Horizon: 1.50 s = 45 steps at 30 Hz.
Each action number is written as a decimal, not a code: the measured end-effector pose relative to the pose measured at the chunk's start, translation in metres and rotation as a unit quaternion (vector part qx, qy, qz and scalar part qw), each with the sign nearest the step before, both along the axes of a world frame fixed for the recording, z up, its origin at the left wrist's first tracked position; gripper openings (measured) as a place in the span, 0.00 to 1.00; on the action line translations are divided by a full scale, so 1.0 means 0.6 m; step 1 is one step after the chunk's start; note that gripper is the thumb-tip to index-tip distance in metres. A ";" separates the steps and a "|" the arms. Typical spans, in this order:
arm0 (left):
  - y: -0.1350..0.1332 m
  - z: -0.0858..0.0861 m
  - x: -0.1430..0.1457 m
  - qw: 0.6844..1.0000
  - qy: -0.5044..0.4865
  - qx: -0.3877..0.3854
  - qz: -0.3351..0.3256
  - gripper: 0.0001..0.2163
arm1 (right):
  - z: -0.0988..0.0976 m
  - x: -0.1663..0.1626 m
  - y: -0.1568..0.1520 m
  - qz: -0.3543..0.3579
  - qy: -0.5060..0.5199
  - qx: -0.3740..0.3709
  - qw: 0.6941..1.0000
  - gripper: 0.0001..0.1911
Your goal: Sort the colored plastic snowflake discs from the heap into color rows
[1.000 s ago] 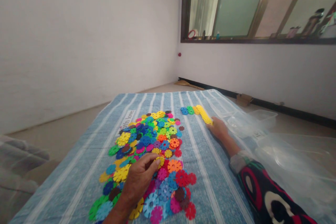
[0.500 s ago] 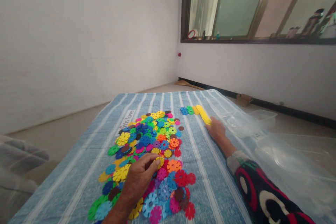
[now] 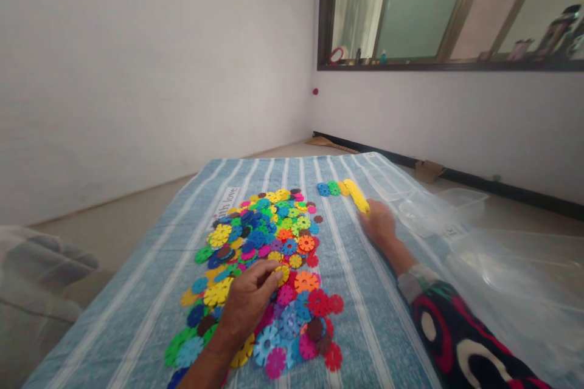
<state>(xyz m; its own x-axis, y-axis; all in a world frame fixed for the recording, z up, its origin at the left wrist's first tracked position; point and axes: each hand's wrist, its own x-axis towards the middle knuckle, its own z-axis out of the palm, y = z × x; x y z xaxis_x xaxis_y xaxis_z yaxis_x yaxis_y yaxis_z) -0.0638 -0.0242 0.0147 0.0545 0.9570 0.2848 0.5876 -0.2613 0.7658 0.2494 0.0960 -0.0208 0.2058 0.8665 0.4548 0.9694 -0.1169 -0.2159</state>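
A heap of coloured plastic snowflake discs (image 3: 269, 243) lies on a blue striped cloth (image 3: 365, 292). My left hand (image 3: 249, 304) rests on the near part of the heap, its thumb and fingers pinched on a yellow disc (image 3: 283, 272). Farther off, a row of yellow discs (image 3: 358, 197) stands on edge, with a green disc (image 3: 334, 188) and a blue disc (image 3: 323, 189) at its far end. My right hand (image 3: 378, 223), in a patterned sleeve, is closed against the near end of that yellow row.
Clear plastic bags and a clear plastic tub (image 3: 460, 200) lie to the right of the cloth. A grey bundle (image 3: 41, 267) lies at the left edge. White walls, a window sill with small items (image 3: 360, 58) and bare floor lie beyond.
The view has shifted slightly to the left. My right hand stays at the near end of the yellow row; my left hand keeps its pinch on the yellow disc.
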 end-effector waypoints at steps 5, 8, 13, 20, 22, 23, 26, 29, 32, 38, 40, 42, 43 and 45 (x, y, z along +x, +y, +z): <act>0.001 -0.009 0.000 0.999 0.005 0.035 -0.001 0.11 | 0.009 -0.064 -0.046 0.208 0.054 0.105 0.971 0.09; 0.002 -0.012 -0.001 0.999 0.004 0.049 0.008 0.11 | 0.025 -0.127 -0.090 0.360 0.112 0.097 0.921 0.07; 0.002 -0.009 -0.002 0.999 0.006 0.049 -0.020 0.11 | 0.050 -0.210 -0.150 0.472 0.146 0.029 0.869 0.07; -0.003 0.000 0.005 0.995 0.002 0.070 -0.074 0.11 | 0.057 -0.230 -0.167 0.453 0.211 -0.055 0.864 0.07; -0.005 -0.002 0.007 0.995 0.004 0.068 -0.079 0.10 | 0.060 -0.230 -0.169 0.457 0.238 -0.073 0.854 0.07; -0.007 -0.003 0.007 0.994 0.005 0.068 -0.081 0.10 | 0.063 -0.229 -0.168 0.462 0.248 -0.081 0.848 0.07; -0.009 -0.007 0.007 0.995 0.006 0.079 -0.066 0.10 | 0.078 -0.213 -0.156 0.481 0.261 -0.090 0.832 0.08; -0.008 -0.005 0.007 0.995 0.004 0.088 -0.047 0.09 | 0.092 -0.163 -0.120 0.442 0.252 -0.044 0.860 0.09; -0.006 -0.001 0.006 0.995 0.003 0.088 -0.054 0.09 | 0.089 -0.083 -0.071 0.320 0.226 0.018 0.920 0.10; -0.006 0.002 0.009 0.994 0.001 0.089 -0.059 0.08 | 0.030 0.049 -0.013 0.088 0.106 0.028 0.990 0.13; -0.007 0.004 0.010 0.994 -0.003 0.089 -0.056 0.08 | 0.014 0.065 -0.007 0.073 0.094 0.023 0.993 0.13; -0.008 0.005 0.010 0.995 -0.006 0.090 -0.052 0.09 | 0.003 0.072 -0.002 0.071 0.087 0.013 0.994 0.13; -0.008 0.005 0.011 0.995 -0.008 0.089 -0.052 0.09 | 0.000 0.073 0.001 0.071 0.084 0.008 0.994 0.13; -0.008 0.006 0.011 0.995 -0.006 0.086 -0.051 0.09 | -0.005 0.074 0.006 0.074 0.082 0.001 0.994 0.14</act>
<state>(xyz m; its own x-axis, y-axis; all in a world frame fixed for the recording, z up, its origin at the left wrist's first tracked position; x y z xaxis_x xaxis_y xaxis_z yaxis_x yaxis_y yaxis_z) -0.0575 -0.0293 0.0182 0.1451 0.8838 0.4448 0.5416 -0.4471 0.7119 0.2939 0.0997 -0.0238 0.1476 0.8919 0.4276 0.9281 0.0245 -0.3716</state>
